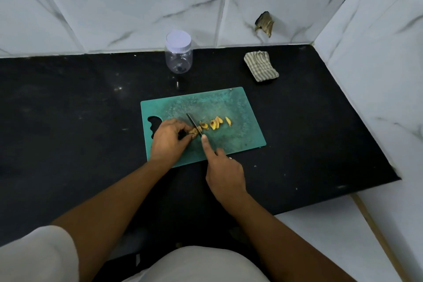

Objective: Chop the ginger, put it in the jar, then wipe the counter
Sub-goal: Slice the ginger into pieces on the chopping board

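A green cutting board (240,107) lies on the black counter (68,110). My left hand (168,139) pinches a ginger piece (194,131) near the board's left part. My right hand (225,173) grips a knife (192,122), forefinger stretched along the blade's back, and the blade stands on the ginger just right of my left fingertips. Several yellow ginger slices (215,123) lie in a row to the right of the blade. A clear plastic jar (179,52) with its white lid on stands at the back of the counter. A folded striped cloth (261,66) lies to the jar's right.
Marble-look tiled walls close the counter at the back and on the right (377,64). A broken hole (265,23) shows in the back wall tile above the cloth. The counter's front edge steps back at the right (320,204).
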A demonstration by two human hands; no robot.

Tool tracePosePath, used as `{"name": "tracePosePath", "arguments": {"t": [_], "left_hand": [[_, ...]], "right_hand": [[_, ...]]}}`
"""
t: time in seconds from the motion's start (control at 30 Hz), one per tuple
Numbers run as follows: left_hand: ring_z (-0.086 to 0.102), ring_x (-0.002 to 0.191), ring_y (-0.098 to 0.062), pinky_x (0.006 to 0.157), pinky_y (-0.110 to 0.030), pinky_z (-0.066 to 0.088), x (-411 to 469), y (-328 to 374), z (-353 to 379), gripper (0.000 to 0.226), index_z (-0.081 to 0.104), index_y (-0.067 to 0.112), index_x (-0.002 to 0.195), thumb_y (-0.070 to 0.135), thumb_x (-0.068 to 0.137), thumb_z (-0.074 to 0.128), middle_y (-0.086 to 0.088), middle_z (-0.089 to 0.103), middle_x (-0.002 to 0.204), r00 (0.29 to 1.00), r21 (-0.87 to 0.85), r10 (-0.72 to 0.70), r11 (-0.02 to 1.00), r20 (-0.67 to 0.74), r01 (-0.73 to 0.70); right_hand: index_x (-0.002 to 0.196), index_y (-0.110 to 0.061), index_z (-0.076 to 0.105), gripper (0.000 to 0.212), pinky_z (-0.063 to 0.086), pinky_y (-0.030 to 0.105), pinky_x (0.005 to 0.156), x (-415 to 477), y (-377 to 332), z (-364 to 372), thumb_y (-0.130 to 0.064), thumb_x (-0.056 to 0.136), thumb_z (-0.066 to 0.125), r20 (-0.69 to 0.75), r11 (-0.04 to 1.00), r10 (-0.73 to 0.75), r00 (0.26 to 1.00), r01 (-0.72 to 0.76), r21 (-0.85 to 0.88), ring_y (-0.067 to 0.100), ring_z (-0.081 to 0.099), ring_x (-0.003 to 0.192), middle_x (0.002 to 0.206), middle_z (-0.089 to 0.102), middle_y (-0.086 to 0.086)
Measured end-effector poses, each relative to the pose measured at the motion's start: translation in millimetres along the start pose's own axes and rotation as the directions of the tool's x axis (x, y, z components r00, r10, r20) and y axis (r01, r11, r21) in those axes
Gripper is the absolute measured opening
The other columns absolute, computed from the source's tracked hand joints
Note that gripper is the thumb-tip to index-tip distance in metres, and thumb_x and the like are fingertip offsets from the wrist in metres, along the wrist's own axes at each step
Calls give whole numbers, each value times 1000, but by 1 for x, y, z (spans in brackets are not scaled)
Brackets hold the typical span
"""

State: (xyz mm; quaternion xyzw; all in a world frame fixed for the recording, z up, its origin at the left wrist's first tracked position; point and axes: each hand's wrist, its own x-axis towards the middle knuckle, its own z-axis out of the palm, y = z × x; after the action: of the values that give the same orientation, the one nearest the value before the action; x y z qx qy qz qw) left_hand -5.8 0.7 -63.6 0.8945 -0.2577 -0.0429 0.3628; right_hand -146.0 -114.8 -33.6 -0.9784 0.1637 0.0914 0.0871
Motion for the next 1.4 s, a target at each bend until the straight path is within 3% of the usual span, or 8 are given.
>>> {"name": "tracePosePath", "arguments": {"t": [0.2, 0.53, 0.77, 0.9, 1.0, 1.2, 1.3, 1.4], "left_hand": [[59, 91, -17, 77, -30, 46, 0, 3, -2, 15, 78, 16, 96, 21, 83, 84, 6, 66, 89, 1000, -5, 4, 1000, -18, -4], [59, 92, -17, 81, -40, 53, 2, 1, 0, 17, 78, 18, 94, 26, 81, 85, 10, 63, 89, 999, -48, -36, 998, -9, 35], [62, 92, -15, 84, -42, 56, 4, -2, 0, 17, 79, 19, 95, 22, 80, 86, 13, 63, 89, 999, -72, -32, 997, 8, 32], [63, 89, -12, 83, -40, 57, 4, -2, -1, 18, 79, 22, 94, 25, 78, 88, 15, 65, 88, 998, -112, -59, 992, 12, 60], [62, 88, -10, 83, -39, 57, 5, -4, 0, 18, 79, 24, 94, 29, 79, 87, 15, 65, 88, 998, -128, -67, 989, 13, 68], [62, 91, -11, 83, -41, 56, 4, -7, 2, 17, 78, 25, 92, 34, 80, 86, 15, 66, 89, 998, -110, -60, 992, 18, 62], [62, 93, -11, 83, -39, 57, 4, -8, 1, 21, 78, 26, 99, 33, 80, 86, 15, 66, 92, 999, -100, -47, 994, 27, 49], [59, 95, -9, 85, -34, 56, 2, -9, -1, 28, 78, 26, 108, 30, 82, 85, 19, 62, 93, 999, -83, -22, 996, 35, 25]], "right_hand": [[165, -35, -2, 84, 40, 35, 65, -1, 3, -3, -16, 102, 51, -23, 1000, -11, 1000, 11, 9, 27, 65, 86, 125, 59, 9], [163, -35, -13, 87, 38, 33, 66, -11, 8, 1, -19, 103, 48, 35, 999, -17, 999, 18, -40, 24, 63, 92, 135, 54, 7], [165, -32, 0, 83, 37, 34, 63, 11, -1, 1, -18, 101, 51, -26, 998, -41, 999, 40, -38, 25, 64, 83, 125, 58, 8], [164, -37, -5, 80, 38, 34, 65, -5, 9, 6, -20, 105, 46, 0, 999, -4, 1000, 4, 38, 25, 63, 85, 125, 58, 5], [164, -42, 7, 70, 48, 39, 68, -10, 21, 12, -25, 107, 44, -48, 978, 40, 998, -29, 208, 26, 63, 82, 112, 61, 3], [152, -43, 46, 54, 44, 25, 60, 9, 45, 15, -21, 104, 55, -17, 714, 60, 998, -31, 699, 5, 54, 62, 77, 60, -13], [149, -43, 50, 52, 42, 26, 48, 12, 52, 8, -16, 105, 55, 108, 482, 38, 993, -113, 869, 7, 47, 50, 74, 60, 0], [150, -41, 48, 52, 38, 24, 41, 9, 48, -3, -13, 107, 53, 127, 355, 49, 991, -136, 925, 9, 43, 44, 76, 58, 9]]}}
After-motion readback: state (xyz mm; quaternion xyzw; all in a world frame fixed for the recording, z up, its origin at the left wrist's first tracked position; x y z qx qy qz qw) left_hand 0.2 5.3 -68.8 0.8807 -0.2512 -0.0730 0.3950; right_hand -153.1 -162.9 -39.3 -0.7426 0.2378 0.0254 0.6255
